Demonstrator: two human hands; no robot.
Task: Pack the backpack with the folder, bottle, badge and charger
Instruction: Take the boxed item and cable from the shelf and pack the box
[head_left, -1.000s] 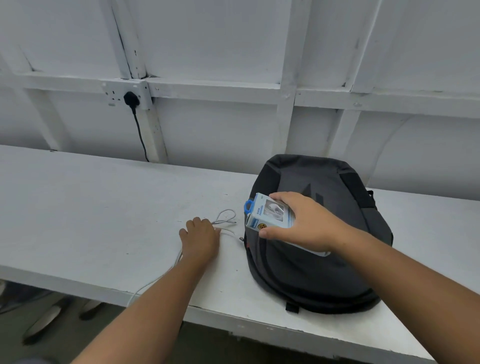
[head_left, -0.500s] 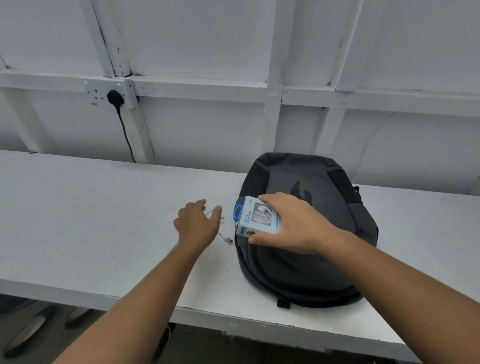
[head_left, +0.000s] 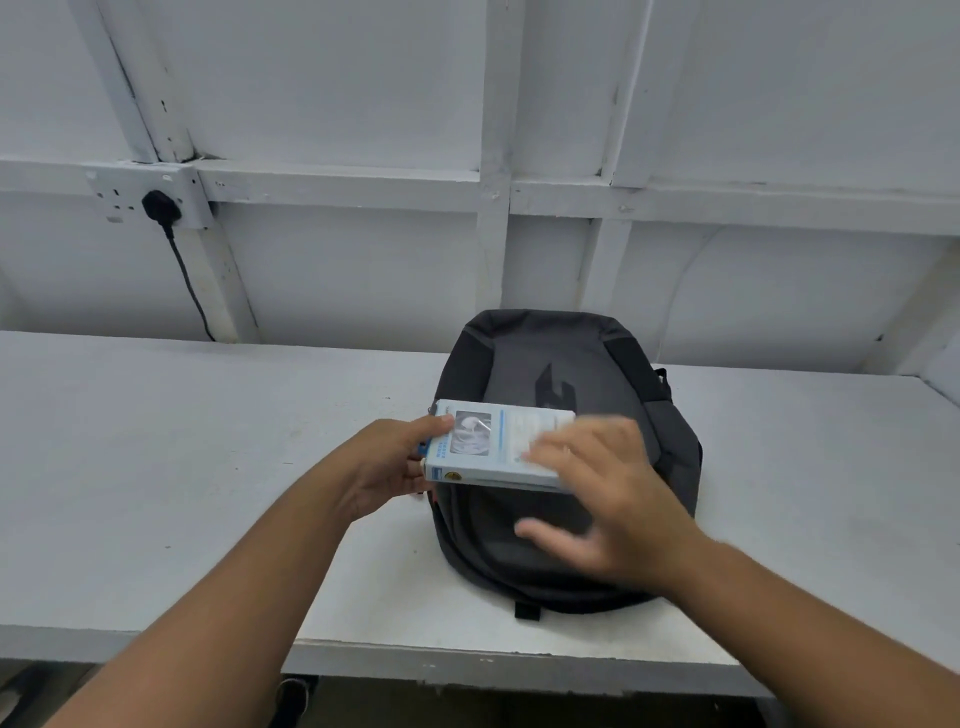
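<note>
I saw soft, even, cool light and faint shadows; the right hand (head_left: 613, 509) at five o'clock was motion-blurred, beams (head_left: 337, 179) bowed near edges.

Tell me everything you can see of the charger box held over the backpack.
The charger box is a flat, light blue and white card pack showing a coiled white cable, with a blue tab at its left end and a gold sticker on its near edge. It lies roughly level over the left side of the backpack. The left hand grips its left end; the blurred right hand covers its right end.
</note>
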